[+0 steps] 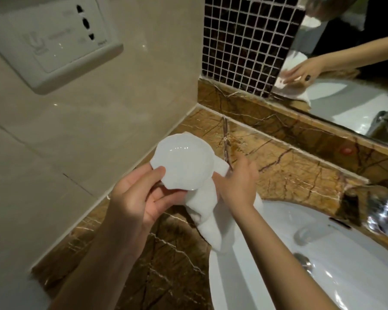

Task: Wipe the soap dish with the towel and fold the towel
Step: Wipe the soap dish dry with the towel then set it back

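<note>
Both hands are working above the counter (289, 166). Left hand (139, 198) is pinching the soap dish (182, 162) by its near rim, bowl tilted toward the camera. Right hand (238, 182), just right of the dish, is gripping the towel (202, 211) bunched against the underside, tail hanging toward the sink (278, 265).

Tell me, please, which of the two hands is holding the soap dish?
The left hand: it grips the soap dish by its rim, while the right hand holds the towel.
</note>
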### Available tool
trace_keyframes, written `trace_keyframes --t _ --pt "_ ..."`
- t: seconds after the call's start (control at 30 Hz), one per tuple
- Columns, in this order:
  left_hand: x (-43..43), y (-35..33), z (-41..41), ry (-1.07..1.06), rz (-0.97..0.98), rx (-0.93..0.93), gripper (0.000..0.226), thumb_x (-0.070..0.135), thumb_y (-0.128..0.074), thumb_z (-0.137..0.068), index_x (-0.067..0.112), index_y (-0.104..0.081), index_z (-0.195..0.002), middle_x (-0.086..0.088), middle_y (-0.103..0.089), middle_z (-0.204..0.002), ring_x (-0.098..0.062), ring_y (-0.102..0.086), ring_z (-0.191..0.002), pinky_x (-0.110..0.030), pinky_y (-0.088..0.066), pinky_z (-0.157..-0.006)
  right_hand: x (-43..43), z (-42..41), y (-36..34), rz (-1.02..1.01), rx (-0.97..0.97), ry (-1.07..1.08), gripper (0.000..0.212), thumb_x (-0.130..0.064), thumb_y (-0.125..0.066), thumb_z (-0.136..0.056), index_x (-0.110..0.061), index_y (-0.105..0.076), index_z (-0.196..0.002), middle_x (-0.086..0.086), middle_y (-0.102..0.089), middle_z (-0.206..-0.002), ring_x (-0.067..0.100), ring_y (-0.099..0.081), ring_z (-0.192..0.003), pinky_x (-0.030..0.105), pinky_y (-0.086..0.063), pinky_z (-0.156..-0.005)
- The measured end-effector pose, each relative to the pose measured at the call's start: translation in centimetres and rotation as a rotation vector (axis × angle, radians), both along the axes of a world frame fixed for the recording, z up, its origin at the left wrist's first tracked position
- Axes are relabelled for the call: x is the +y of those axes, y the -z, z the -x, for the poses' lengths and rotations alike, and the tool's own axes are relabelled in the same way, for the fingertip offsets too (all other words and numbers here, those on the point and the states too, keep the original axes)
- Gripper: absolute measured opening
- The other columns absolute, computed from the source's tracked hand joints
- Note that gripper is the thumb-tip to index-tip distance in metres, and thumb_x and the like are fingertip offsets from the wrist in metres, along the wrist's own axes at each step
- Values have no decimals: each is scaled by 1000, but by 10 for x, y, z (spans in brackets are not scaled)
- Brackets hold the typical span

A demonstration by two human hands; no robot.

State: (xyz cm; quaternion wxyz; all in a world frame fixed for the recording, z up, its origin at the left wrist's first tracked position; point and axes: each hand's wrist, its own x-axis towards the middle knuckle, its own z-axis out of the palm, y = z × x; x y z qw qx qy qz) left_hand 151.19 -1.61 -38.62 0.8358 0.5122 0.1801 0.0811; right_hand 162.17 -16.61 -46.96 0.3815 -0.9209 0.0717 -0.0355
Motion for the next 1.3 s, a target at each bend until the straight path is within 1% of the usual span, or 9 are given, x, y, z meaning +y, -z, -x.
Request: trace_keyframes --t 0.1,0.17,0.23,0.5,0.63,0.73,0.97,1.13,1.3 --pt "-4 -4 -9 -47 73 18 29 9 -54 -89 1 -58 -117 -11 -73 -105 -28 -70 -96 -33 -58 -67 -10 2 -43 -270 -87 -133 11 -23 -63 -86 -23 -67 -97 -4 -64 -92 14 -58 -94 26 -44 -74" --pt "-7 -5 -15 -63 72 18 26 7 -52 -90 3 -60 -115 -12 -73 -104 -27 -70 -94 -31 -58 -64 -11 10 -76 -703 170 -256 13 -23 -59 -90 -21 -69 -82 -8 -65 -63 12 -60 -61 23 -48 -54" --pt "-12 -10 -19 -34 60 -9 22 7 -50 -91 5 -64 -108 -13 -73 -103 -26 -70 -94 -30 -58 -64 -12 18 -103 -876 362 -362 15 -24 -60 -90 -15 -67 -80 -3 -63 -54 14 -59 -46 21 -48 -44" --pt "-60 -27 -30 230 19 -58 26 24 -62 -78 11 -69 -99 -11 -72 -106 -24 -70 -94 -31 -58 -67 -78 53 -151 -807 237 -197 30 9 -49 -83 -7 -62 -61 4 -56 -46 7 -54 -37 15 -47 -40" --pt "-122 -39 -44 420 -6 -123 37 41 -45 -90 19 -75 -88 -1 -75 -96 -20 -71 -92 -36 -59 -69 -152 76 -171 -772 136 -77 18 7 -48 -84 19 -62 -87 16 -57 -59 7 -55 -39 16 -49 -42" --pt "-179 -48 -47 524 -202 -254 52 59 -41 -85 25 -67 -114 1 -68 -120 -14 -63 -107 -24 -55 -76 -211 97 -185 -756 64 34 20 7 -49 -85 16 -65 -94 17 -57 -62 7 -55 -39 15 -50 -43" --pt "-298 -46 -34 582 -1036 -635 46 45 -30 -89 31 -56 -124 17 -56 -127 1 -47 -121 -18 -34 -98 -333 142 -180 -726 -19 342 26 4 -53 -85 -13 -73 -83 5 -63 -49 10 -56 -40 17 -48 -42" --pt "-357 -23 -22 694 -1203 -730 47 48 -31 -91 28 -55 -126 17 -53 -128 -2 -44 -122 -30 -37 -99 -406 160 -133 -729 5 572 24 0 -54 -87 -17 -69 -78 5 -64 -49 10 -59 -41 18 -53 -45" --pt "-400 5 -19 763 -1330 -721 48 46 -34 -91 22 -57 -126 5 -58 -129 -12 -47 -124 -33 -36 -101 -461 158 -69 -747 94 721 18 -6 -57 -90 -14 -67 -103 17 -72 -80 11 -64 -52 19 -57 -52"
